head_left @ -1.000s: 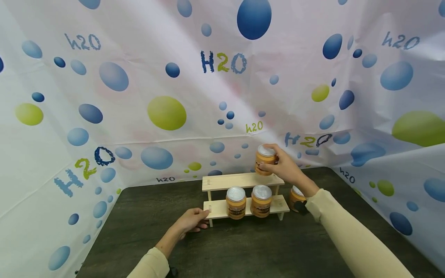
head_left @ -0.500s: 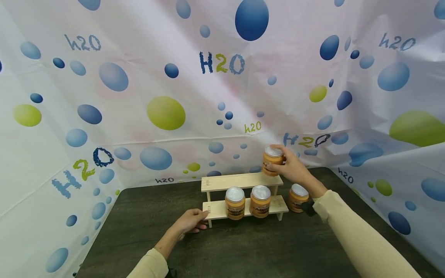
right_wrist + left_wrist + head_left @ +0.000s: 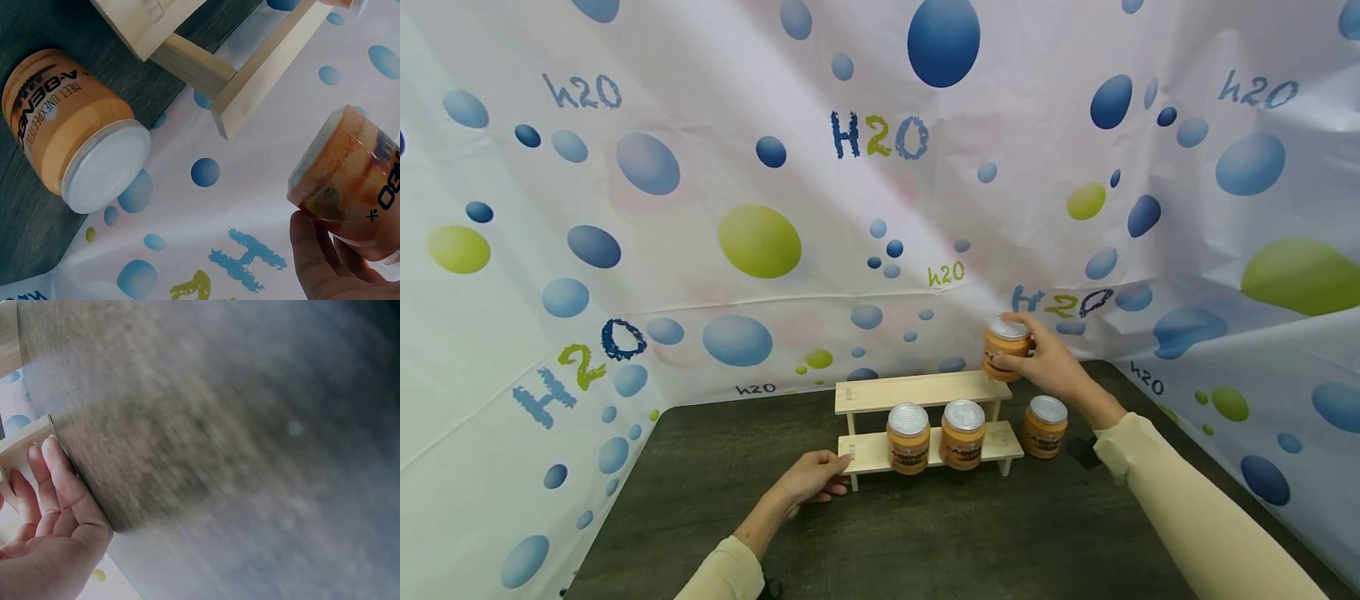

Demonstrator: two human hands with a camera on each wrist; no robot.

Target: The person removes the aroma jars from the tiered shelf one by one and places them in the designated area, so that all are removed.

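Observation:
A two-tier wooden display stand [image 3: 917, 392] is on the dark table. My left hand [image 3: 811, 478] pinches the left end of its lower shelf, thumb on top and fingers below; the left wrist view shows the fingertips at the board [image 3: 26, 436]. Up by the right end of the upper shelf, my right hand [image 3: 1054, 368] grips an orange jar with a silver lid [image 3: 997, 354]. In the right wrist view this jar [image 3: 350, 181] hangs apart from the board's end. Two matching jars, left [image 3: 908, 448] and right [image 3: 963, 444], stand upright on the lower shelf.
One more orange jar [image 3: 1042, 435] stands on the table [image 3: 925, 533] just right of the stand. Behind the table hangs a white sheet [image 3: 850, 192] printed with blue and green dots, wrapping round both sides.
My right hand has carried its jar rightward, from above the upper shelf to past its right end. The jar on the table shows more fully. The left hand stays in place.

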